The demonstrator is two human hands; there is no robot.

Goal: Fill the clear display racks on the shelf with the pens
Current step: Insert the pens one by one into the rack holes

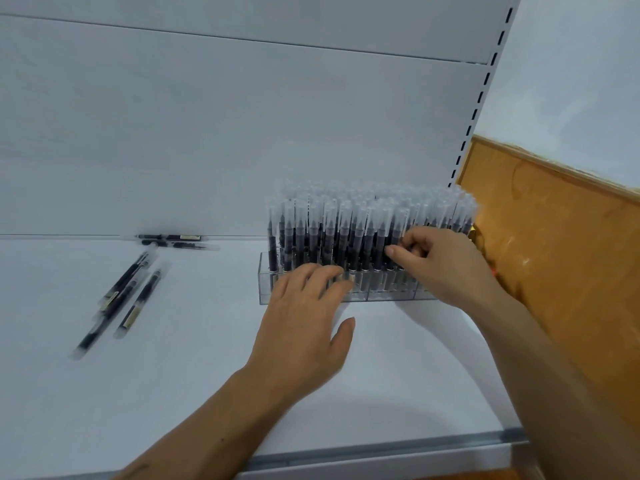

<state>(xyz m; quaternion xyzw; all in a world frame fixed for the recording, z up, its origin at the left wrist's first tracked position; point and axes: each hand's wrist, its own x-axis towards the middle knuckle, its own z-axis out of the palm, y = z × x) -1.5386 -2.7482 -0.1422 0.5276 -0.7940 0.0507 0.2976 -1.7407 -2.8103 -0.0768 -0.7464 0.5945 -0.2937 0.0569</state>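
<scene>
In the head view, a clear display rack (363, 292) packed with upright capped pens (367, 223) is seen at the right end of the white shelf (207, 358). The left hand (304, 327) is laid with fingers spread loosely against the rack's front wall, holding nothing. The right hand (443, 265) is pinched narrowly among the standing pens; whether one is gripped cannot be told. Loose pens (121, 299) are scattered well apart to the left.
</scene>
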